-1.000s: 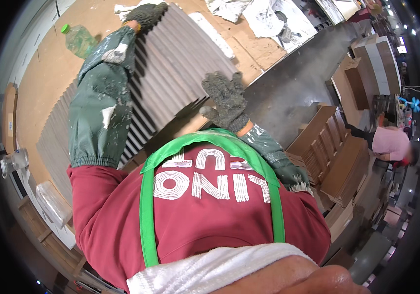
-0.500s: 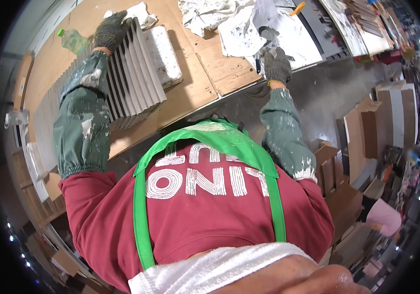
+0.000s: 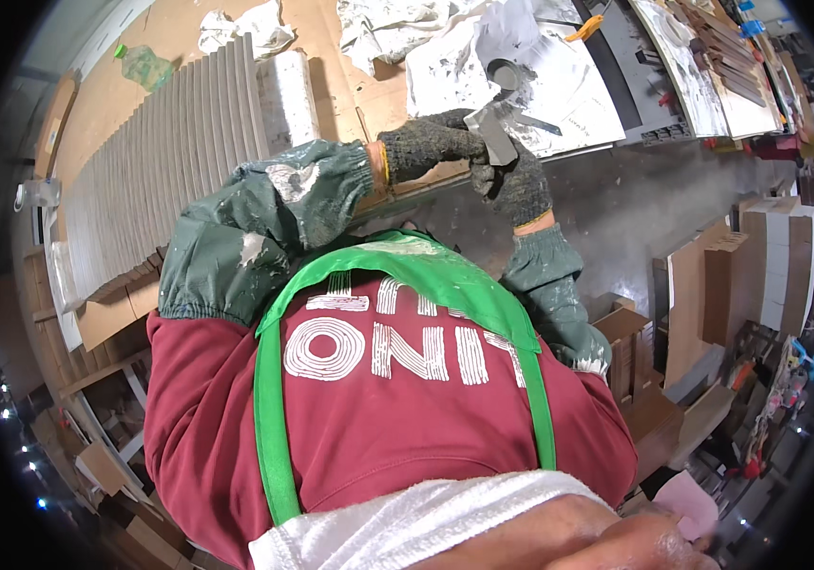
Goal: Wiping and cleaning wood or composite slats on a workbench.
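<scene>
Since half a sec ago the left hand [image 3: 426, 142] has come off the ribbed grey panel [image 3: 169, 161] and swung across to meet the right hand [image 3: 521, 180] at the near edge of the surface [image 3: 331, 57]. Both gloved hands are now closed together on a small grey metal tool [image 3: 494, 123], prob. a scraper or putty knife; the flat blade pokes up between the gloves. Judging by that, the panel work is paused and the tool is being gripped, wiped or adjusted, can't say which.

The tool sits just above the surface edge, right over the white smeared sheet [image 3: 521, 66]. Left fingers curl round it from the left; the right hand clamps from below/right, fingers pressed shut. The handle is hidden inside the gloves, so the exact grip isn't visible.

Outward: a small round tin or cup [image 3: 504, 71] on the sheet just beyond the hands, an orange-handled item [image 3: 585, 27] further back, crumpled white rags [image 3: 236, 28] near the panel's far end, a green-capped bottle [image 3: 141, 65] at far left. The panel lies flat on the surface, untouched now, well apart from both hands.

Hard to read: the person's red top and green straps [image 3: 274, 418] fill the lower frame and block the floor below. Stacked cardboard pieces [image 3: 768, 275] at right bend with the fisheye; the far rim is dark and blurred.
</scene>
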Tool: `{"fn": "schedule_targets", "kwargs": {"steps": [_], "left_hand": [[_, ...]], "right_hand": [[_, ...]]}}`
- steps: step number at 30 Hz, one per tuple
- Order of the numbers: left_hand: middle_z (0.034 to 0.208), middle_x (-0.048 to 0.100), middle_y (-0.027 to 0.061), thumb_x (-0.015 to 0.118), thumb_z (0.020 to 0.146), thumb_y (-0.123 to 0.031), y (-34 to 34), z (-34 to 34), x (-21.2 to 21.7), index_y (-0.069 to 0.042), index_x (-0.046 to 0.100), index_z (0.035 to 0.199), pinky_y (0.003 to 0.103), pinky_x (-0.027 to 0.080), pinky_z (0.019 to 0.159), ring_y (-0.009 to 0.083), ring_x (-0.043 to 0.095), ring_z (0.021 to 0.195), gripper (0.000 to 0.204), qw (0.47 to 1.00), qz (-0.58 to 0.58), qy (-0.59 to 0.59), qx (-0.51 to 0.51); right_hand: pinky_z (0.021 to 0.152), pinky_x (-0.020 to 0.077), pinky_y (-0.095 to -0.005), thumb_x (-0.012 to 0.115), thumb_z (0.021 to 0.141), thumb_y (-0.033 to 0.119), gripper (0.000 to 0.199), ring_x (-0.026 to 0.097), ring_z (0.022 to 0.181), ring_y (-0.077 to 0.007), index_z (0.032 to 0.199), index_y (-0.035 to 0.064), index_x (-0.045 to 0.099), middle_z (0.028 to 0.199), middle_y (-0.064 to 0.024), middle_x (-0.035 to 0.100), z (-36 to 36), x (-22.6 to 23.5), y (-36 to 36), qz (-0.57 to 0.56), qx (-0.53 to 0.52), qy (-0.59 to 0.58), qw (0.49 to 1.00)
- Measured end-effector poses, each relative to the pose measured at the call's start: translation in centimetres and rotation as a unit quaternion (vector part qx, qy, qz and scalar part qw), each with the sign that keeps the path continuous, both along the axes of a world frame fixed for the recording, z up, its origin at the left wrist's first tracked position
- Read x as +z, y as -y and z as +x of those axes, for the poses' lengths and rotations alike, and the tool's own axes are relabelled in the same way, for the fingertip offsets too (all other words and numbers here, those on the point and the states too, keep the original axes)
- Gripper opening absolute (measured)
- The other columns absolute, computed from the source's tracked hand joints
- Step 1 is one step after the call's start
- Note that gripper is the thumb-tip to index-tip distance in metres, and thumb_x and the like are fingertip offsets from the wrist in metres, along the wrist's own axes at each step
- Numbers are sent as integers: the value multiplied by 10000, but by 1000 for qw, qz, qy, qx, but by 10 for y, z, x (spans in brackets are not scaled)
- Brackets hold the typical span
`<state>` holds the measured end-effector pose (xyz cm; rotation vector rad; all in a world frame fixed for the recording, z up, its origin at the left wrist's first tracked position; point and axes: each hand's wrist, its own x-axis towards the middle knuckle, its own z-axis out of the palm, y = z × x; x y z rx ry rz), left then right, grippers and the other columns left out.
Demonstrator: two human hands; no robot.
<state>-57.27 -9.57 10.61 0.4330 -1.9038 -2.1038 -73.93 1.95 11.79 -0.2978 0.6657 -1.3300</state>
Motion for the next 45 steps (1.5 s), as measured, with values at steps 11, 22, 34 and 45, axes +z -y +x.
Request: {"fn": "schedule_targets", "kwargs": {"steps": [11, 22, 34, 45], "left_hand": [[1112, 608, 81, 570, 868, -36, -32, 0, 35, -3, 513, 1250, 284, 462, 884, 166, 577, 993, 387, 960, 231, -76, 142], [1018, 591, 10, 621, 871, -127, -43, 7, 35, -61, 566, 1146, 263, 488, 805, 114, 565, 936, 288, 921, 336, 15, 195], [1063, 612, 59, 590, 891, -130, -39, 17, 5, -33, 542, 1169, 276, 504, 803, 129, 587, 909, 298, 869, 411, -73, 266], [1098, 607, 72, 590, 902, -143, -39, 4, 20, -23, 524, 1208, 304, 510, 831, 152, 593, 968, 336, 867, 409, -48, 281]], "right_hand": [[677, 515, -293, 526, 918, 205, 290, 611, 764, -185, 1126, 21, 607, 883, -95, 657, -48, -8, 16, -14, 16, -427, 904], [887, 466, -435, 627, 785, 324, 332, 580, 1071, -283, 1090, 195, 659, 1132, -83, 634, -135, -31, 57, 66, 139, -916, 371], [739, 495, -354, 625, 835, 279, 250, 645, 806, -279, 957, 63, 654, 863, -113, 675, -154, -15, 76, 67, -39, -673, 736], [813, 482, -380, 628, 843, 317, 300, 639, 909, -298, 1010, 72, 673, 956, -138, 677, -99, 16, 119, -66, 27, -876, 477]]}}
